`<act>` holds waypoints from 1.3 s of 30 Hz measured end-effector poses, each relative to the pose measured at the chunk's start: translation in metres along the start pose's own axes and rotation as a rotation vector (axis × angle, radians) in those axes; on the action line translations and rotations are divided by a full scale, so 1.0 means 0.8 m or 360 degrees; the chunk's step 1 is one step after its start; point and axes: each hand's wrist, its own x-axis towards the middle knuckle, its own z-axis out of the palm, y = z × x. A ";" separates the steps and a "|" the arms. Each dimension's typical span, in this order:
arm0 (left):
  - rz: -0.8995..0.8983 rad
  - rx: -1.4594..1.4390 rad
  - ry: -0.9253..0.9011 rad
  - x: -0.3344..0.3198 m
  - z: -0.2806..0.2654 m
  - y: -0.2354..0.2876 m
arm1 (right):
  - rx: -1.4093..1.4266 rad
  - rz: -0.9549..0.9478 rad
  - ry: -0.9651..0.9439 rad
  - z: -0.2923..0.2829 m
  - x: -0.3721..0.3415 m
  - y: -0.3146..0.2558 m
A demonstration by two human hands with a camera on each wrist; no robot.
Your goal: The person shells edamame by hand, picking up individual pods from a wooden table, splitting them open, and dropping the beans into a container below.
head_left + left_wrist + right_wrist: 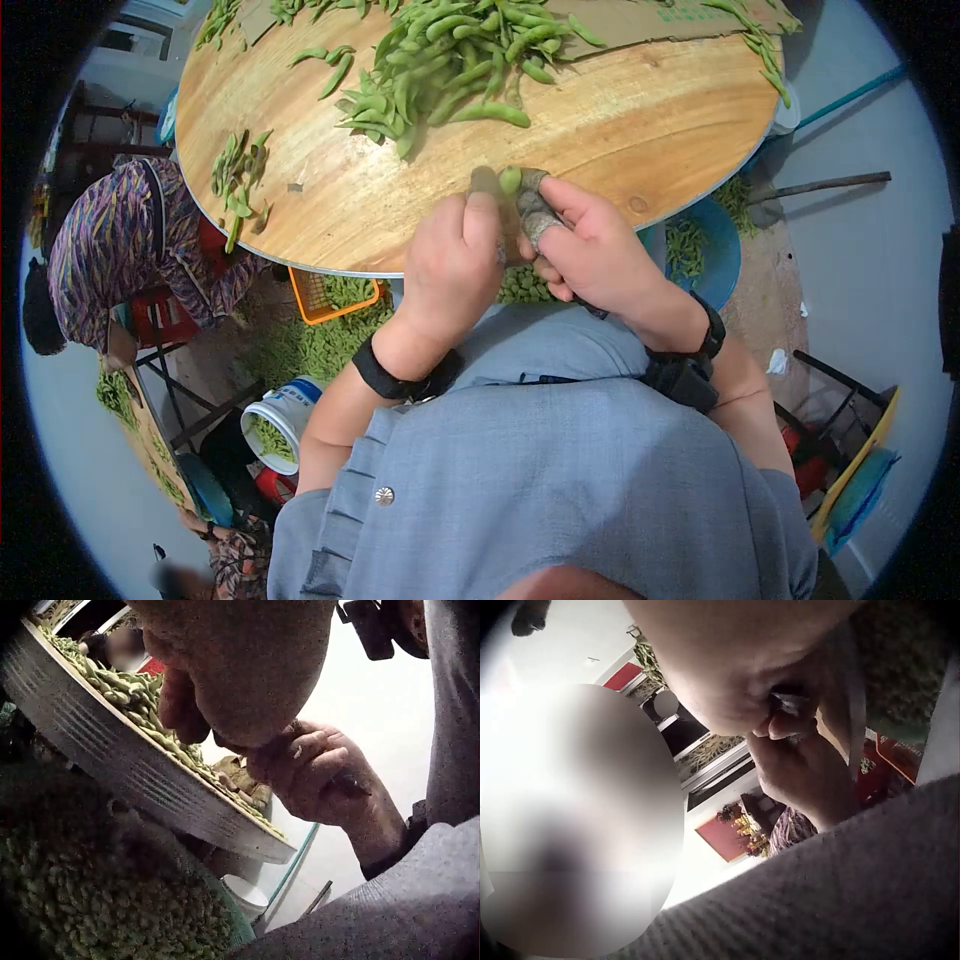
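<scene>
At the table's front edge my two hands meet fingertip to fingertip around an edamame pod (510, 180); just a rounded green bit of it shows. My left hand (450, 250) pinches it from the left with the fingers curled. From the other side my right hand (600, 245) grips it, with worn grey coverings on thumb and forefinger. Beyond the hands a heap of green edamame pods (450, 60) lies on the round wooden table (330, 200). Below them, shelled beans (525, 285) show in a container, partly hidden by the hands. Both wrist views show the hands close together, the pod hidden.
An orange basket (312, 300) and a white bucket (290, 400) with pods stand at the left, near pods strewn over the floor. A blue basin (725, 250) is on the right. A person in a patterned top (120, 220) bends over at the left. Flattened cardboard (650, 25) lies on the table.
</scene>
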 end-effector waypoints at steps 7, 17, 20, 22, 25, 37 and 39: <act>-0.1658 -0.2446 -0.0419 0.006 -0.012 -0.018 | -0.0249 -0.0153 0.0078 -0.005 -0.004 0.020; -0.0969 -0.1568 -0.0548 -0.002 -0.019 -0.005 | -0.1132 -0.0740 0.0431 -0.026 0.005 0.014; -0.0845 -0.1434 -0.0623 -0.007 -0.021 -0.008 | -0.1557 -0.0846 0.0508 -0.024 0.013 0.011; -0.0831 -0.1411 -0.0649 -0.006 -0.028 -0.010 | -0.1597 -0.0820 0.0435 -0.025 0.014 0.007; -0.1091 -0.1963 -0.0839 -0.001 -0.041 -0.011 | -0.1265 -0.0577 0.0291 -0.030 0.009 0.001; -0.0775 -0.1476 -0.0502 -0.010 -0.028 -0.008 | -0.1353 -0.0901 0.0283 -0.024 -0.010 0.021; -0.0698 -0.1765 -0.0615 -0.008 -0.037 -0.009 | -0.1009 -0.0726 0.0115 -0.027 -0.010 0.010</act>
